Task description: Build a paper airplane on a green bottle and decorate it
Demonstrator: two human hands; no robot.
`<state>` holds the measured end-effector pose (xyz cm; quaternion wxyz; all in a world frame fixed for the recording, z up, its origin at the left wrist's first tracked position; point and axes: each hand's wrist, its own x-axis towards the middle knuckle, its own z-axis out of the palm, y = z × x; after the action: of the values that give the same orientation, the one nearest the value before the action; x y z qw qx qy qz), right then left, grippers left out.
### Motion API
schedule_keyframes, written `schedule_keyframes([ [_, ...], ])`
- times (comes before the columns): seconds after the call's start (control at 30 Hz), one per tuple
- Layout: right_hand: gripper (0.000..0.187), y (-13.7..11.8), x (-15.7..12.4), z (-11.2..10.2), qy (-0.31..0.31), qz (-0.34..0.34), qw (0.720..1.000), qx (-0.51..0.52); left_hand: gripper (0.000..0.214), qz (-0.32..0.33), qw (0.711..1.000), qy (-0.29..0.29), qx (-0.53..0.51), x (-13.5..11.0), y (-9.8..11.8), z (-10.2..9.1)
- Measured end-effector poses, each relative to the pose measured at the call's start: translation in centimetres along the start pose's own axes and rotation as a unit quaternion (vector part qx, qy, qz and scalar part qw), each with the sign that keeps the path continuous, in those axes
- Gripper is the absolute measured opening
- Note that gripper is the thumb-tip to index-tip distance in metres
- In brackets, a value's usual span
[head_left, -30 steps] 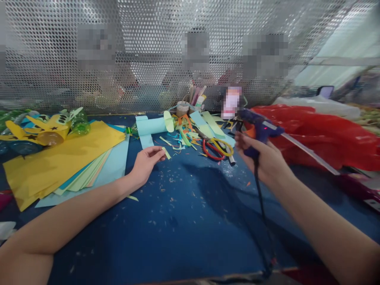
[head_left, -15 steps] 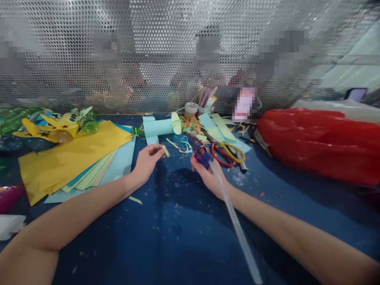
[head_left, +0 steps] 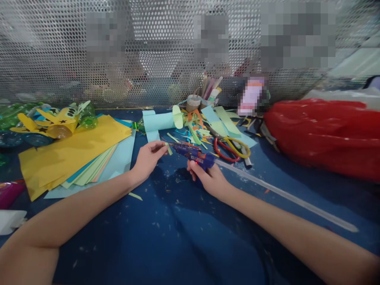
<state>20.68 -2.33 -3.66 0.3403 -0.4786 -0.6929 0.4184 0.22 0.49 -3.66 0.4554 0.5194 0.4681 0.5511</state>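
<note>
Right hand (head_left: 209, 178) fingers wrapped around blue plastic hot-glue gun (head_left: 191, 151), nozzle touching small pale-green paper strip (head_left: 169, 149) pinched in left hand (head_left: 147, 158) fingertips, just left of red-and-yellow-handled scissors (head_left: 230, 147).

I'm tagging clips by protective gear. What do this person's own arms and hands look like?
Both arms are bare up to the picture's edge, with no sleeves in view. The left hand and right hand wear no gloves; no watch, bracelet or ring shows.
</note>
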Motion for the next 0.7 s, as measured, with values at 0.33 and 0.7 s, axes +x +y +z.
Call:
schedule_keyframes([
  [0.33, 0.059, -0.69, -0.24, -0.01, -0.005, 0.015, 0.998, -0.054, 0.024, 0.001, 1.0, -0.006, 0.006, -0.09, 0.0, -0.06],
  [0.7, 0.061, -0.58, -0.24, -0.12, -0.008, 0.029, 0.997, -0.078, 0.02, 0.004, 1.0, 0.001, 0.013, -0.11, -0.01, -0.06],
])
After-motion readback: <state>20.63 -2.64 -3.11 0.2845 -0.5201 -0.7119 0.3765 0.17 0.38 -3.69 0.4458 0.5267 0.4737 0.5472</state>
